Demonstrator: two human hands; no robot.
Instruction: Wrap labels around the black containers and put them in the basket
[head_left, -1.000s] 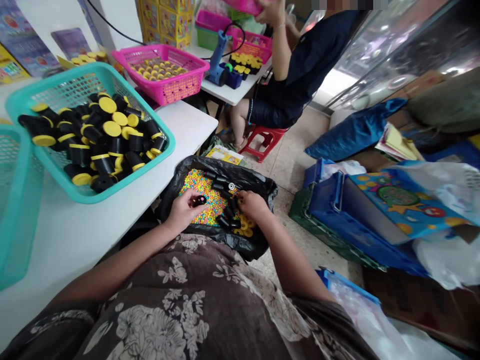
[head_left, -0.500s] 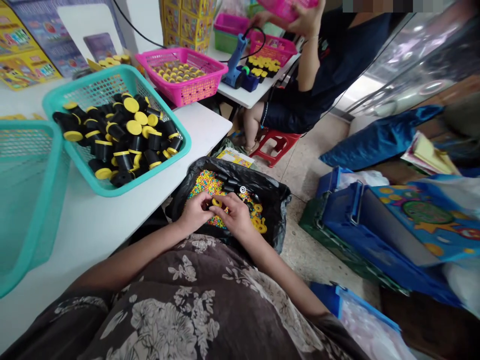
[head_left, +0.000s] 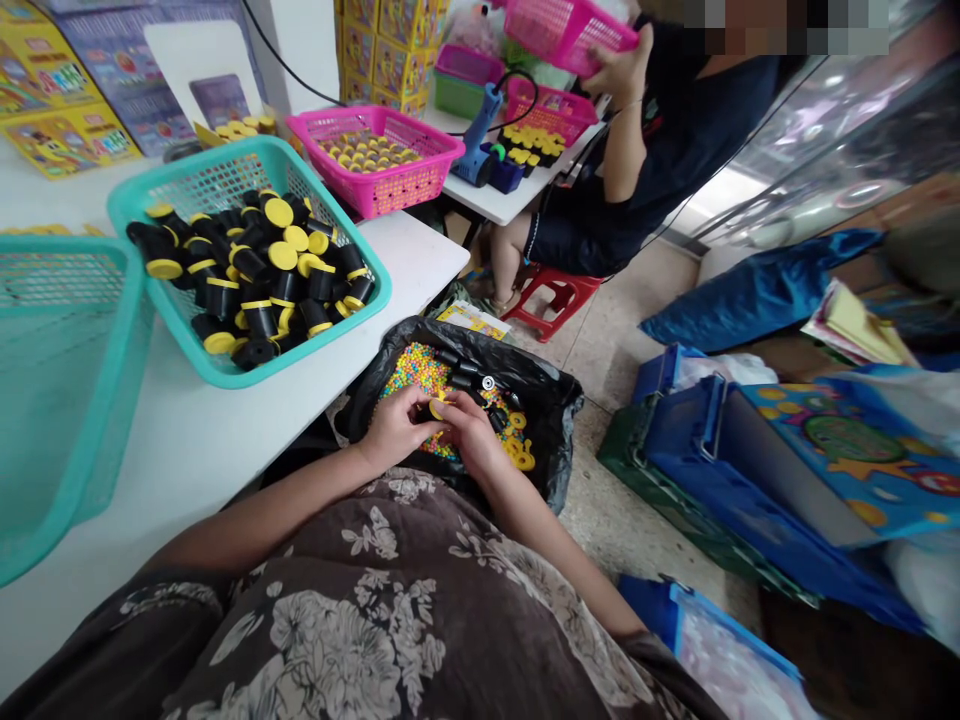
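My left hand and my right hand meet over a bin lined with a black plastic bag. Both are closed around a small black cylinder with a yellow ring-like top, partly hidden by my fingers. Inside the bin lie many small coloured beads, loose black cylinders and yellow ring pieces. A turquoise basket on the table to the left holds a heap of black cylinders with yellow caps.
Another turquoise basket stands at the left on the white table. A pink basket and a blue tool are farther back. A co-worker sits on a red stool. Blue crates stand at right.
My fingers have shifted slightly around the held piece, and my right fingers now cover more of it. The co-worker's pink basket has come lower and into fuller view. The camera has turned slightly.
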